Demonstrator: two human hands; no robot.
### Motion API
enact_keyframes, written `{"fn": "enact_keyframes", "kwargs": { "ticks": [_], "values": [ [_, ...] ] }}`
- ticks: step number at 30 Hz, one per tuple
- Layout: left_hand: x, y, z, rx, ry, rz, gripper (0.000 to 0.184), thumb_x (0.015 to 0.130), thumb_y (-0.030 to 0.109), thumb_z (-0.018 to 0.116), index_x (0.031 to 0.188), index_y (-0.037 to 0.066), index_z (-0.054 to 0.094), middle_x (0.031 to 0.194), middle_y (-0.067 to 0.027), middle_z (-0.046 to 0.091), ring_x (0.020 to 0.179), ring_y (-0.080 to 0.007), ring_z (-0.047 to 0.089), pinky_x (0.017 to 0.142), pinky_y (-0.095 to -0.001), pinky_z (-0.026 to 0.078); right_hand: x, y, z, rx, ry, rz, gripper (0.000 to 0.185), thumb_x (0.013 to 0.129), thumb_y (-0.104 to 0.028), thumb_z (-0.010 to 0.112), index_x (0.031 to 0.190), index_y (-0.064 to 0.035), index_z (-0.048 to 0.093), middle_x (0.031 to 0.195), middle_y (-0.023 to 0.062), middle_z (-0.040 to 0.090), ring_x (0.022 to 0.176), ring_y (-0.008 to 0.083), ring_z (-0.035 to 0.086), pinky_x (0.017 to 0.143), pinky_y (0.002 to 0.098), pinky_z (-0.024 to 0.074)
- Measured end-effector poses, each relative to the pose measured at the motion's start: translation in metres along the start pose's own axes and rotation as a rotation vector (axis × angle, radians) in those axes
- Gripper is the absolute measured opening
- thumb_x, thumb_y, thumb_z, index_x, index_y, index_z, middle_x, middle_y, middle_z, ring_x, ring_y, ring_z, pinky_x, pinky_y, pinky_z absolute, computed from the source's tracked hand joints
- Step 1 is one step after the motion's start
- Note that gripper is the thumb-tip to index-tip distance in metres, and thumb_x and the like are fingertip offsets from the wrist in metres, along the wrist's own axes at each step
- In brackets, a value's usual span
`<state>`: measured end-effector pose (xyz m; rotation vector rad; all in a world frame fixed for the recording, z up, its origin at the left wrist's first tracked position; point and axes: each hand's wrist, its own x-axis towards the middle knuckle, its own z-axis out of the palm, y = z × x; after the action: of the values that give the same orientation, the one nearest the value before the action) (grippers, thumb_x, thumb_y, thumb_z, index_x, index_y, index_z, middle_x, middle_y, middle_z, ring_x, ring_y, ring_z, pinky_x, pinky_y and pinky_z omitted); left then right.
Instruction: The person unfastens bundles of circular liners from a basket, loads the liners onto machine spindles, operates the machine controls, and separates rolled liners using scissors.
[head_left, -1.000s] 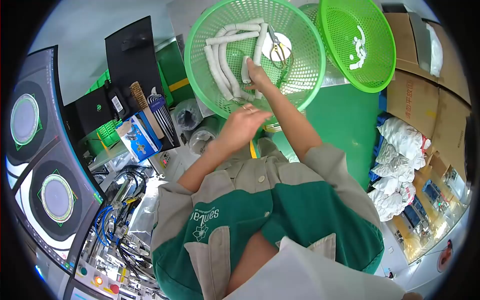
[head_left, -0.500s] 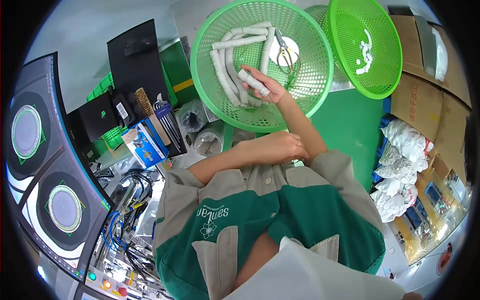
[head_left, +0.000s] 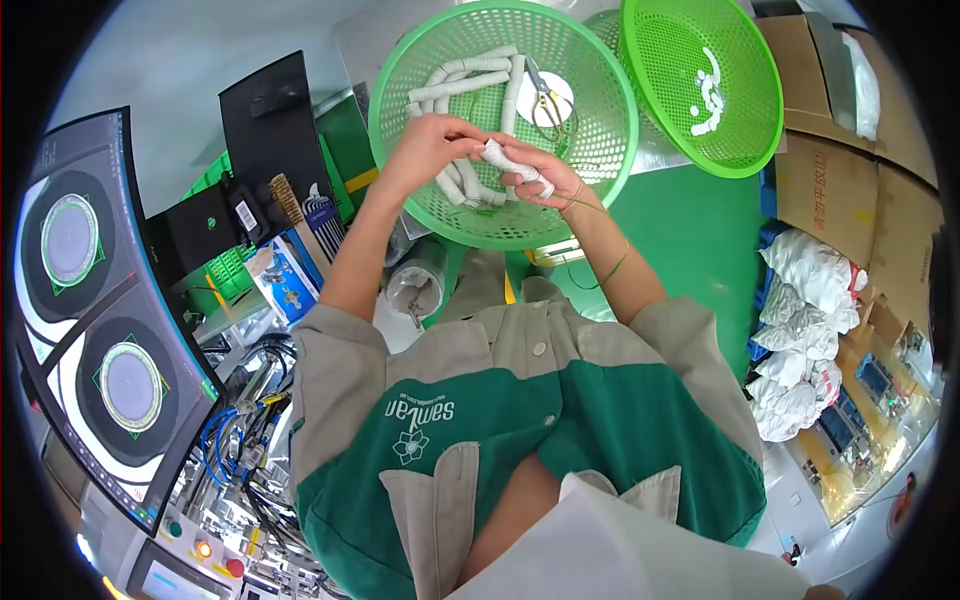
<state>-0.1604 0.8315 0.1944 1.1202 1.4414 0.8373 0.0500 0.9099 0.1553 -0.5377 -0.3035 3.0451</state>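
My right hand (head_left: 548, 175) is closed around a short stack of white rings (head_left: 520, 170), held tilted over the large green basket (head_left: 400, 75). The fingers of my left hand (head_left: 435, 152) pinch at the upper left end of this stack; the exact grip is partly hidden. A thin green string (head_left: 603, 208) trails from near my right hand along the wrist and forearm. Below the hands, longer white ring stacks (head_left: 465, 84) lie in the basket. Scissors (head_left: 546, 105) rest there on a white disc (head_left: 562, 92).
A second, brighter green basket (head_left: 640, 70) with small white pieces (head_left: 711, 95) stands to the right. Cardboard boxes (head_left: 830, 210) and white bags (head_left: 800, 290) line the right side. On the left are monitors (head_left: 110, 330), a blue box (head_left: 285, 285) and a clear bin (head_left: 415, 290).
My left hand has moved from near my right forearm, up and left, to the end of the stack. My right hand still holds the stack. The view has shifted slightly.
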Motion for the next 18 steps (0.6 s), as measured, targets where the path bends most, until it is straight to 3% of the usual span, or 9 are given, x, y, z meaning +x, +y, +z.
{"fn": "enact_keyframes", "kwargs": {
  "ticks": [2, 5, 8, 11, 13, 14, 15, 16, 18],
  "values": [
    [0.001, 0.008, -0.004, -0.032, -0.085, 0.023, 0.017, 0.082, 0.01, 0.064, 0.095, 0.0, 0.068, 0.08, -0.0086, 0.069, 0.077, -0.0162, 0.066, 0.069, -0.0269, 0.051, -0.007, -0.002, 0.003, 0.032, -0.016, 0.015, 0.047, 0.095, -0.017, 0.05, 0.138, -0.007, 0.033, 0.115, 0.0067, 0.05, 0.063, 0.0042, 0.046, 0.036, 0.01, 0.0324],
    [-0.003, 0.049, -0.002, 0.472, -0.143, 0.202, 0.014, 0.081, 0.007, 0.061, 0.091, -0.002, 0.067, 0.084, -0.0126, 0.067, 0.078, -0.0242, 0.064, 0.072, -0.0319, 0.05, -0.022, -0.007, 0.005, -0.03, -0.021, 0.066, 0.046, 0.095, -0.016, 0.05, 0.137, -0.0067, 0.034, 0.126, 0.011, 0.048, 0.061, 0.005, 0.047, 0.035, 0.0107, 0.0329],
    [0.019, 0.012, -0.026, 0.708, 0.209, 0.502, 0.015, 0.082, 0.008, 0.057, 0.092, 0.0, 0.065, 0.09, -0.0153, 0.064, 0.086, -0.032, 0.061, 0.078, -0.0377, 0.048, -0.055, -0.008, -0.005, 0.003, 0.044, 0.083, 0.042, 0.094, -0.012, 0.049, 0.134, -0.0071, 0.037, 0.129, 0.0152, 0.046, 0.057, 0.0066, 0.046, 0.033, 0.0116, 0.0351],
    [0.044, 0.035, -0.122, 1.083, 0.644, 0.283, 0.021, 0.087, 0.019, 0.052, 0.098, 0.005, 0.063, 0.095, -0.0169, 0.064, 0.091, -0.0363, 0.059, 0.08, -0.0433, 0.047, -0.123, -0.011, -0.011, -0.016, 0.161, 0.029, 0.047, 0.092, -0.011, 0.051, 0.136, -0.0074, 0.036, 0.13, 0.0163, 0.047, 0.056, 0.0089, 0.049, 0.031, 0.0126, 0.0361],
    [0.071, 0.032, -0.212, 1.278, 0.918, 0.252, 0.03, 0.09, 0.03, 0.047, 0.099, 0.006, 0.064, 0.082, -0.0158, 0.066, 0.084, -0.0347, 0.062, 0.076, -0.0426, 0.048, -0.192, -0.013, -0.021, -0.019, 0.308, -0.022, 0.047, 0.092, -0.011, 0.051, 0.136, -0.0086, 0.036, 0.13, 0.0171, 0.047, 0.053, 0.0081, 0.047, 0.031, 0.0125, 0.0358],
    [0.067, 0.067, -0.233, 0.867, 1.004, 0.177, 0.032, 0.09, 0.031, 0.045, 0.096, 0.007, 0.066, 0.075, -0.0104, 0.068, 0.081, -0.0297, 0.065, 0.073, -0.039, 0.048, -0.229, -0.013, -0.026, -0.045, 0.4, -0.074, 0.046, 0.092, -0.011, 0.051, 0.136, -0.0085, 0.037, 0.131, 0.0171, 0.047, 0.053, 0.0068, 0.046, 0.031, 0.0126, 0.0358],
    [0.07, 0.087, -0.257, 0.884, 1.143, 0.26, 0.035, 0.09, 0.033, 0.045, 0.094, 0.006, 0.066, 0.071, -0.0059, 0.07, 0.08, -0.025, 0.066, 0.071, -0.0354, 0.049, -0.269, -0.011, -0.031, -0.045, 0.51, -0.131, 0.044, 0.093, -0.011, 0.05, 0.136, -0.0092, 0.037, 0.13, 0.0156, 0.047, 0.054, 0.0064, 0.046, 0.032, 0.0126, 0.0352],
    [0.071, 0.115, -0.274, 0.748, 1.203, 0.076, 0.034, 0.09, 0.031, 0.047, 0.093, 0.002, 0.065, 0.072, -0.0036, 0.07, 0.08, -0.0225, 0.066, 0.073, -0.0329, 0.049, -0.309, -0.011, -0.037, -0.049, 0.619, -0.19, 0.043, 0.094, -0.012, 0.049, 0.135, -0.0099, 0.038, 0.13, 0.0141, 0.047, 0.054, 0.0061, 0.045, 0.032, 0.0126, 0.0346],
    [0.08, 0.153, -0.281, -0.057, 1.319, 0.341, 0.027, 0.089, 0.025, 0.052, 0.092, 0.001, 0.064, 0.082, -0.0039, 0.069, 0.082, -0.02, 0.066, 0.077, -0.0298, 0.05, -0.395, 0.002, -0.073, 0.116, 0.776, -0.322, 0.039, 0.097, -0.015, 0.045, 0.135, -0.0119, 0.039, 0.131, 0.0107, 0.046, 0.056, 0.0058, 0.045, 0.032, 0.0131, 0.0333]
  ]
}}
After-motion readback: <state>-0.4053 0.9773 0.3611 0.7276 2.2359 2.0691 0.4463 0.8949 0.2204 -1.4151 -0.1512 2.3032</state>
